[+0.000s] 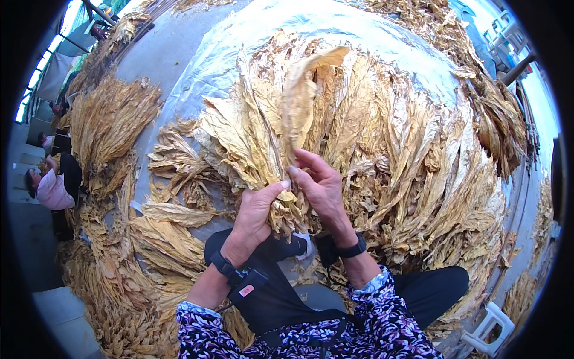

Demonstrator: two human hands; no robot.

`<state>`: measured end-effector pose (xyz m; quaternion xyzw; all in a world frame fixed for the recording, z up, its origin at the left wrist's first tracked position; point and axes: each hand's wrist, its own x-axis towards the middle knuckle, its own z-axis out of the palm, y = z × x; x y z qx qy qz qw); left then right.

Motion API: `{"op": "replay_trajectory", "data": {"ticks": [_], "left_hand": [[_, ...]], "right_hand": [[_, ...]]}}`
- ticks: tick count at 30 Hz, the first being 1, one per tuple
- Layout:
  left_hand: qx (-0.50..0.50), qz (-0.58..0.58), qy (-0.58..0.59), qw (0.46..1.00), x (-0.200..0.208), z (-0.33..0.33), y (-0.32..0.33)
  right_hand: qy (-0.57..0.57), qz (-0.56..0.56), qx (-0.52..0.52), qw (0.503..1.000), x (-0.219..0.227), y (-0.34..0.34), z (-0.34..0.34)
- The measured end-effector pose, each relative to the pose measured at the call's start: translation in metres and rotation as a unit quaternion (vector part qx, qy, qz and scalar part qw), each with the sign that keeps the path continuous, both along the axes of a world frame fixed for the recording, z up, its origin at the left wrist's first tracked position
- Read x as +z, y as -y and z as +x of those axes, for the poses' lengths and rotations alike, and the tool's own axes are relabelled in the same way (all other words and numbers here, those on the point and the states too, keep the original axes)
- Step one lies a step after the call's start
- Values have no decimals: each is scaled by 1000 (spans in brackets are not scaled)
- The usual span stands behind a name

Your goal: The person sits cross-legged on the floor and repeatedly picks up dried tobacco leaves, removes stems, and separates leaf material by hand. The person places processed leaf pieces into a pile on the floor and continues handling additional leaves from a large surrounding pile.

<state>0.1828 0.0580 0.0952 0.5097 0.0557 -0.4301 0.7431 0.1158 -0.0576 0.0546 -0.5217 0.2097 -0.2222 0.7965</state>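
A: Grip status?
B: Left hand [254, 215] is clasping a leaf bundle [254, 146] by its stems; right hand [321, 190] is pinching one leaf [301, 99].
A: Where?
B: Bundle is fanning out beyond the lap [272, 299], leaf standing just beside it.

Bright daylight pales the crinkled bluish-white plastic sheet [335, 19]; the left edge is dimmer. The long curled tan leaf [298, 99] blurs (the yellow-brown dried leaf pile [412, 173] looks crisper). Fisheye distortion bends lines near the rim.

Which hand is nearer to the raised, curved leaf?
Right. The right hand pinches the curved leaf at its base; the left hand holds the leaf bundle, lower and farther left.
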Motion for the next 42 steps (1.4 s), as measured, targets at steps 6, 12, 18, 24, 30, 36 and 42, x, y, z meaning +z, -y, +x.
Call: {"op": "replay_trajectory", "data": {"ticks": [6, 12, 18, 24, 30, 36, 42], "left_hand": [[53, -42, -133, 989, 14, 24, -19], [145, -295, -68, 942, 44, 32, -45], [175, -262, -42, 948, 49, 41, -50], [167, -226, -63, 958, 49, 47, -40], [139, -200, -81, 966, 47, 44, -34], [122, -208, -114, 964, 43, 36, -24], [118, -204, -121, 964, 45, 29, -26]], "right_hand": [[81, -19, 135, 987, 21, 11, 35], [-113, -96, 85, 985, -112, 26, 67], [-228, -408, 165, 869, -161, 13, 171], [-264, -373, 65, 887, -180, 34, 196], [-38, 85, -120, 988, -139, 58, 57], [-4, 350, -116, 929, -167, 44, -71], [-470, -548, -83, 687, -156, 34, -113]]}}
